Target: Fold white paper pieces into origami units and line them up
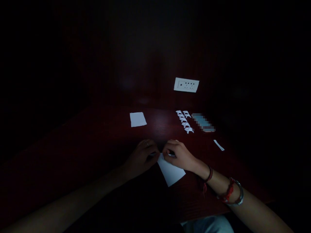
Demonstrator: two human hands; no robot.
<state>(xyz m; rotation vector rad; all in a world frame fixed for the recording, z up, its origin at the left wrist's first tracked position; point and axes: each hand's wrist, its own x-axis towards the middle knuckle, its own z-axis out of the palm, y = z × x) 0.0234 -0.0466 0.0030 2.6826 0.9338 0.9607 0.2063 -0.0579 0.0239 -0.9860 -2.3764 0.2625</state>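
Note:
A white sheet of paper [172, 171] lies on the dark red table, its far end between my two hands. My left hand [145, 155] has its fingers curled and pinched at the paper's far left corner. On the other side my right hand [178, 155], also with curled fingers, pinches the paper's far edge. The fingertips of both hands nearly meet, and the part of the sheet under them is partly hidden.
A stack of square white paper [138, 119] lies beyond my left hand. Several small folded paper pieces [184, 123] stand in rows at the right, beside a blurred phone [203, 123]. Nearer is a thin paper strip [219, 145]. A socket panel [186, 85] is on the wall.

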